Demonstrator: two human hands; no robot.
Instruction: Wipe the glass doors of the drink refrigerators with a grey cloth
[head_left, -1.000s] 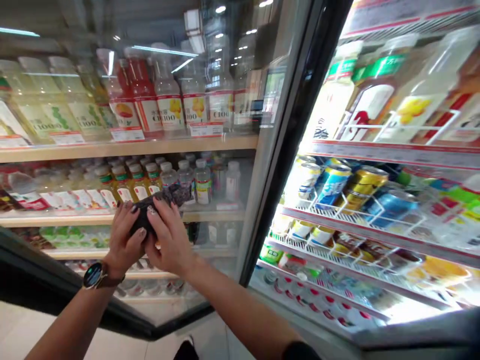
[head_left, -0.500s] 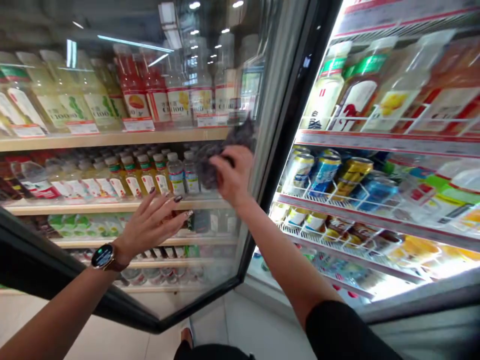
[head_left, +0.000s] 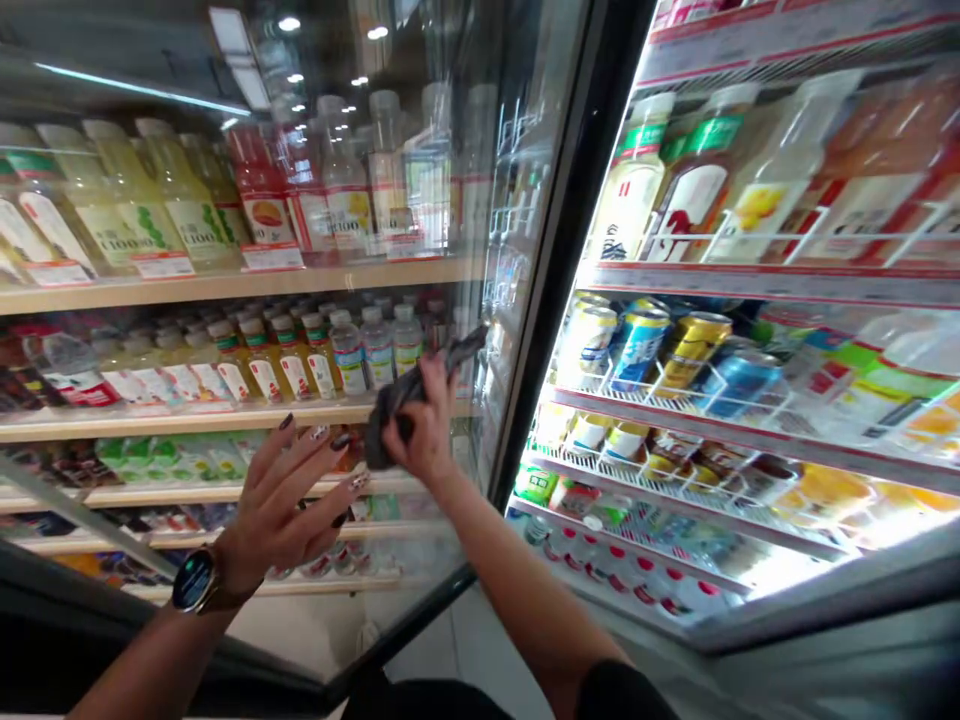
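Note:
A dark grey cloth [head_left: 388, 412] is bunched in my right hand [head_left: 426, 425], which presses it against the glass door [head_left: 420, 540] of a drinks cooler. One end of the cloth sticks out past my fingers toward the door's black frame. My left hand [head_left: 289, 500] is open, fingers spread, in front of the glass to the lower left of the cloth; whether it touches the pane I cannot tell. It holds nothing. A round smartwatch [head_left: 196, 580] sits on my left wrist.
The door stands open, its black frame [head_left: 559, 240] dividing the view. Right of it, lit cooler shelves hold juice bottles [head_left: 694, 175] and cans [head_left: 641, 345]. Through the glass, wooden shelves [head_left: 225, 283] carry several rows of bottles. Light tiled floor [head_left: 424, 640] lies below.
My right hand has moved down and slightly left with the cloth along the glass. My left hand has dropped a little, fingers more upright. The view has shifted slightly.

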